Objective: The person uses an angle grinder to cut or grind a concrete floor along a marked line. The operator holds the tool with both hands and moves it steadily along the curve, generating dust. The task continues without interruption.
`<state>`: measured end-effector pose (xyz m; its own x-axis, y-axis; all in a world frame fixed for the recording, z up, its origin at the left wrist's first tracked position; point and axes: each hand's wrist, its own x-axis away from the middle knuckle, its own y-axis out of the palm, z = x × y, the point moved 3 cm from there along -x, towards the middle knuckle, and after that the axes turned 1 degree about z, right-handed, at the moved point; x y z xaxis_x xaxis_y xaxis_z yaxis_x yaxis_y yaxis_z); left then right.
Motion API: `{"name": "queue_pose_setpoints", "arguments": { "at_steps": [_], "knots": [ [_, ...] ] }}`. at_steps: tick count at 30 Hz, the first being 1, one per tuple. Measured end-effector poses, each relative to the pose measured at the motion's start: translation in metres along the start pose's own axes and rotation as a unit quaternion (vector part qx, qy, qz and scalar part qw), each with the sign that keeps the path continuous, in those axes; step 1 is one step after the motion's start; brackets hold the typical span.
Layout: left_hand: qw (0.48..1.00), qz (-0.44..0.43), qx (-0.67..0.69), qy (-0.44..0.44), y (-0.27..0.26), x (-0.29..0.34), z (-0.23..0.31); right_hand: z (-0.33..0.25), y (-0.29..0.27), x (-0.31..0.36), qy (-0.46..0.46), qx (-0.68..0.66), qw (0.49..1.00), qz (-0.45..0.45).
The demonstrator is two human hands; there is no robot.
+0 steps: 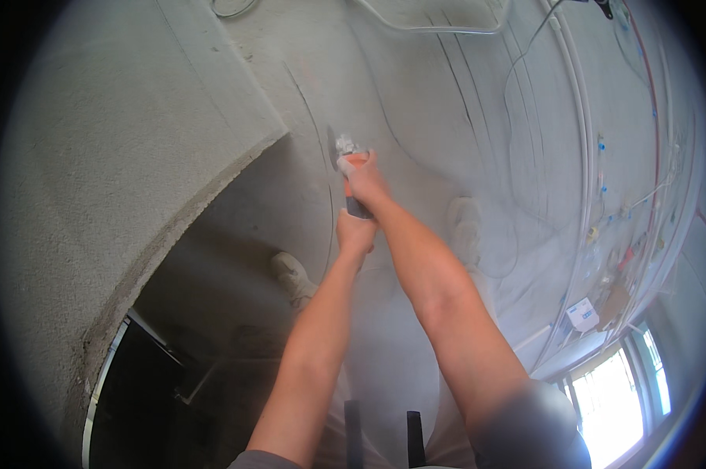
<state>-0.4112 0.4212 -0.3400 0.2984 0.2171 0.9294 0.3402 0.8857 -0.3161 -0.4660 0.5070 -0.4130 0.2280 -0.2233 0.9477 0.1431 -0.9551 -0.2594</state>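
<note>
Dust haze blurs the middle of the view, so the dust-coated power tool with an orange body [351, 168] is hard to make out; its disc end is barely visible. One tool, two hands: the right hand [366, 181] is closed around its front, the left hand [356, 231] is clenched around its dark rear handle. It sits low against the grey concrete floor [447, 117]. Two dusty shoes [293, 275] show faintly.

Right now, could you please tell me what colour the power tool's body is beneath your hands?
Orange and grey, dust-coated: the handheld power tool, seen in the head view.
</note>
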Motion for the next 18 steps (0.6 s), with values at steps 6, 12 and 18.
{"name": "queue_pose_setpoints", "arguments": {
  "at_steps": [6, 12, 18],
  "knots": [
    [1.0, 0.006, 0.007, 0.002, 0.003, -0.005, 0.0, -0.001, -0.002, -0.008, -0.031, -0.03, 0.999, 0.002],
    [0.998, 0.046, 0.001, 0.033, 0.003, -0.014, 0.011, -0.018, -0.007, -0.009, -0.07, -0.082, 0.994, 0.017],
    [0.999, 0.028, 0.033, 0.014, -0.003, -0.005, 0.024, -0.028, -0.012, -0.007, -0.052, -0.077, 0.995, -0.02]
  ]
}}
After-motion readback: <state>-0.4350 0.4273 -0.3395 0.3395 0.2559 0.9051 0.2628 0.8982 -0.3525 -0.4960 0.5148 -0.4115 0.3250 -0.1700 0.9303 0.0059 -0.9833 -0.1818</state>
